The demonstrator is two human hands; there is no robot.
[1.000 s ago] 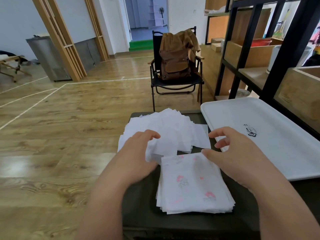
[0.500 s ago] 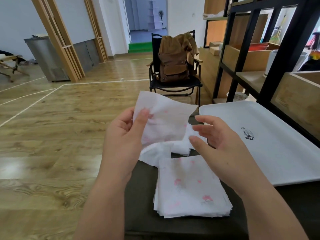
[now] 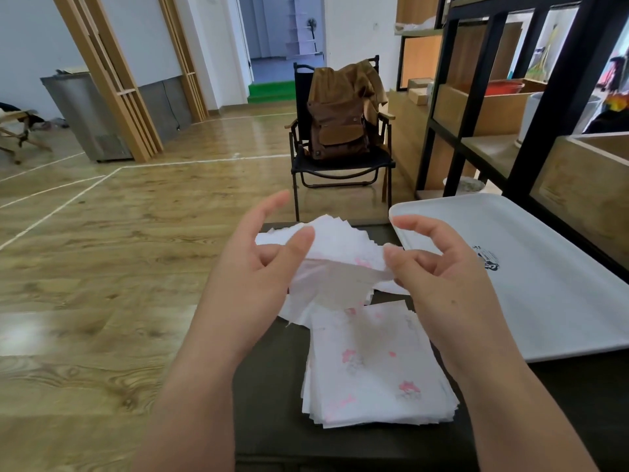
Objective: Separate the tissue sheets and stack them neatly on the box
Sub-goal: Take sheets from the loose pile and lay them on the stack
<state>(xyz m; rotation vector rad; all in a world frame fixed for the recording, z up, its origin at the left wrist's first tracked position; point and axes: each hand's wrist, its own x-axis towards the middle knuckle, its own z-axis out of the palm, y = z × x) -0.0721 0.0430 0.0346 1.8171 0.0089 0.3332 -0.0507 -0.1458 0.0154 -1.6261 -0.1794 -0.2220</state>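
Observation:
A thin white tissue sheet (image 3: 343,281) with pink prints hangs stretched between my two hands above the dark box (image 3: 269,386). My left hand (image 3: 258,267) pinches its left edge between thumb and finger. My right hand (image 3: 439,277) pinches its right edge. Below them, a neat stack of printed tissues (image 3: 377,369) lies on the near part of the box. A looser fanned pile of tissues (image 3: 337,233) lies at the far end, partly hidden by the held sheet.
A white tray (image 3: 531,284) sits to the right of the box. Behind it stands a black shelving frame (image 3: 544,107) with wooden crates. A black folding chair with a brown backpack (image 3: 340,120) stands straight ahead. Wooden floor lies to the left.
A second ago both hands were down at the piles. My left hand lifted one sheet, and now both hands hold it stretched between them, lower than half a second ago.

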